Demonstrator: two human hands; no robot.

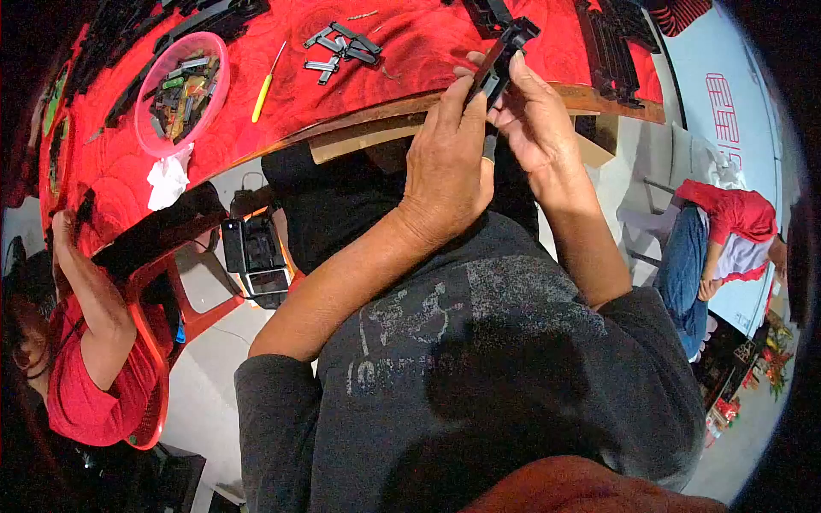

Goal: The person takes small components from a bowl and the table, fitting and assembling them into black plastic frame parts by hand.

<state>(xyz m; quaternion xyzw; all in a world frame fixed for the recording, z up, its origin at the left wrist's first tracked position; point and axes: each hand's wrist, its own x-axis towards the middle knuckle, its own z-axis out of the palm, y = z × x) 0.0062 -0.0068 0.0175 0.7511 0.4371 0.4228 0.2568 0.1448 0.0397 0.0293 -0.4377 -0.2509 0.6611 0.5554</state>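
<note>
Just over the table's front edge, a long, narrow black plastic part (510, 44) is held tilted between my two hands. My left hand (449, 162) wraps its fingers round the lower portion, where a greyish piece shows. Its upper end is pinched by my right hand (539, 120), thumb along the side. To the left on the red cloth lies a small pile of grey and black clip-like pieces (342, 49). A thin-shafted tool with a yellow handle (262, 98) rests beside them.
A pink basket (221, 98) of mixed small parts stands at the left, a crumpled white tissue (168, 178) by it. Long black parts (611, 56) lie at the right. One person (103, 368) sits at the left, another (727, 231) at the right. A cardboard box (368, 141) is under the table.
</note>
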